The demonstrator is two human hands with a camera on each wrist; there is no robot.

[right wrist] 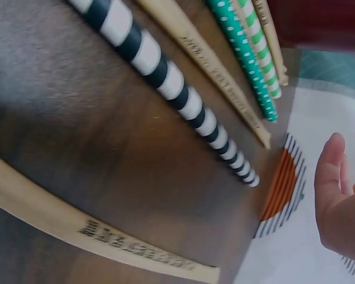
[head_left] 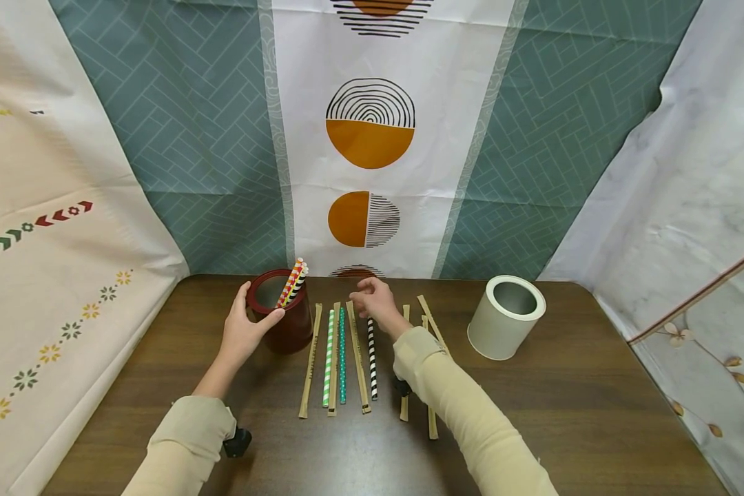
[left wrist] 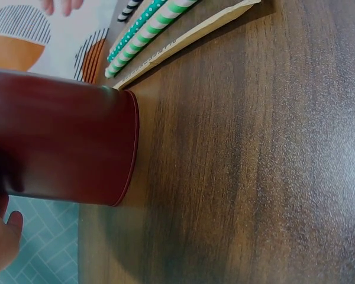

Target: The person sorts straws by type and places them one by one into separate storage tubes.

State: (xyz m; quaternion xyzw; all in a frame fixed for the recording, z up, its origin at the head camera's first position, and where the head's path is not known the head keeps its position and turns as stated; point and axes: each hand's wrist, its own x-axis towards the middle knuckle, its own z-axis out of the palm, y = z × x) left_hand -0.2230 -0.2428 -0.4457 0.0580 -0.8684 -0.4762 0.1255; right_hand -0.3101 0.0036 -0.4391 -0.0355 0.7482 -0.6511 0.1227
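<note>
My left hand (head_left: pixel 243 329) holds the dark red can (head_left: pixel 290 332), thumb at the near rim and fingers round its left side. Several patterned paper straws (head_left: pixel 294 281) stand in that can, leaning right, in red, yellow and black stripes. Over the far end of a black-and-white striped straw (head_left: pixel 372 365) hovers my right hand (head_left: pixel 375 302), fingers loosely bent with nothing seen between them. The right wrist view shows this hand (right wrist: pixel 337 204) beyond the straw's tip. Left of that straw lie a teal dotted straw (head_left: pixel 342 358) and a green-and-white striped straw (head_left: pixel 329 358).
Several slim brown paper-wrapped sticks (head_left: pixel 311 365) with printed text lie among the straws, and others (head_left: pixel 430 320) lie around my right forearm. A cream can (head_left: pixel 496 331) stands at the right of the wooden table (head_left: pixel 533 427). Patterned cloth (head_left: pixel 223 138) hangs behind.
</note>
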